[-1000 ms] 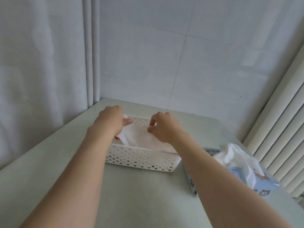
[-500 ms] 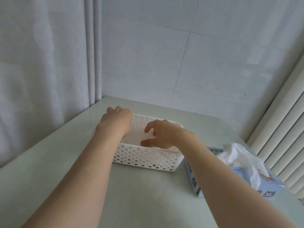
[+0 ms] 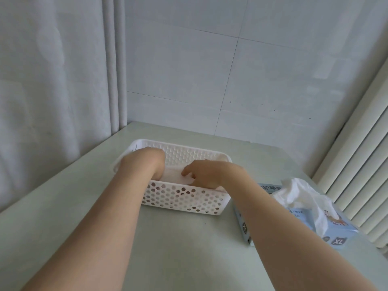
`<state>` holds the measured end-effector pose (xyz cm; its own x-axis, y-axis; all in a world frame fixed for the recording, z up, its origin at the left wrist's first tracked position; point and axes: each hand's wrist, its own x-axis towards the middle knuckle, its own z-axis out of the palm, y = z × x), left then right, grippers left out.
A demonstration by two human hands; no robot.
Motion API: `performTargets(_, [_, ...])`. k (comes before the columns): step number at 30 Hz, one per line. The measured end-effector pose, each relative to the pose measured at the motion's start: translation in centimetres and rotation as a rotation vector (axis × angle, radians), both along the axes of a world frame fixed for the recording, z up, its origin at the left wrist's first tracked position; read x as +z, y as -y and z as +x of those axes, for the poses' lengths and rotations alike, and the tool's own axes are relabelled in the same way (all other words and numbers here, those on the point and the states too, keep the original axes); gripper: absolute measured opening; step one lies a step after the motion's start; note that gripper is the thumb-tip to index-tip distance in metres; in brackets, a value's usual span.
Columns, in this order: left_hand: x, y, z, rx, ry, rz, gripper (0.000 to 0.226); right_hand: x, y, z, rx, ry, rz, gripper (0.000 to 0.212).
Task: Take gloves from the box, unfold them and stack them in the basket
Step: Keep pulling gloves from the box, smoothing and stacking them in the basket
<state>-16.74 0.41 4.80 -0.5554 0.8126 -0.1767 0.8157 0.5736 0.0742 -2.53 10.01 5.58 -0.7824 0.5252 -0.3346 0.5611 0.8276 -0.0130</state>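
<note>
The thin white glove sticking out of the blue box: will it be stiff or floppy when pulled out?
Probably floppy: the thin white glove is crumpled and droops over the blue cardboard box. Likely very light, since its thin folds stand up unsupported.

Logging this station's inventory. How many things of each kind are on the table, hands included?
basket: 1
glove box: 1
hands: 2, left hand and right hand, both in the basket
glove piles: 2, basket pile and box pile; single gloves uncountable
Total: 6
</note>
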Motion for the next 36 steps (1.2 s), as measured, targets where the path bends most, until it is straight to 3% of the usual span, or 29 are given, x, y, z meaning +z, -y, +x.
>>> performTargets(4, [1.3,-0.6,1.2,-0.109,-0.061,0.252,0.029,0.2,0.0,1.6,-0.067,-0.421,0.115,0.026])
performTargets(8, [1.8,-2.0,4.3,-0.219,-0.017,0.593,0.027,0.1,0.6,4.8,-0.153,-0.831,0.184,0.038])
performTargets(12, [1.6,-3.2,8.9,-0.322,0.1,0.83,0.021,-0.5,0.8,9.5,-0.234,-1.101,0.248,0.028])
performTargets(15, [0.8,-3.7,12.9,-0.411,0.124,0.869,0.024,-1.3,-0.2,13.3,-0.291,-1.174,0.267,0.027])
performTargets(20, [-1.1,-4.2,17.1,-0.544,-0.107,0.822,0.038,-1.8,-0.9,18.4,-0.368,-1.174,0.298,0.029])
performTargets(24, [-2.4,-3.7,19.8,-0.624,-0.078,0.787,0.016,-2.4,-1.4,20.9,-0.386,-1.08,0.329,0.021])
performTargets(28, [-4.2,-3.6,21.2,-0.659,-0.219,0.869,0.036,-2.9,-2.4,22.4,-0.398,-1.001,0.283,0.031])
performTargets(30, [-4.6,-3.8,21.2,-0.675,-0.243,0.931,0.039,-3.4,-3.1,22.5,-0.393,-1.017,0.291,0.016])
performTargets(32, [-4.9,-3.9,21.2,-0.674,-0.264,0.955,0.033,-3.9,-3.8,22.4,-0.376,-1.037,0.31,0.008])
performTargets(36, [-4.9,-3.6,21.5,-0.632,-0.262,0.938,0.018,-4.7,-4.6,22.4,-0.343,-1.111,0.326,0.012])
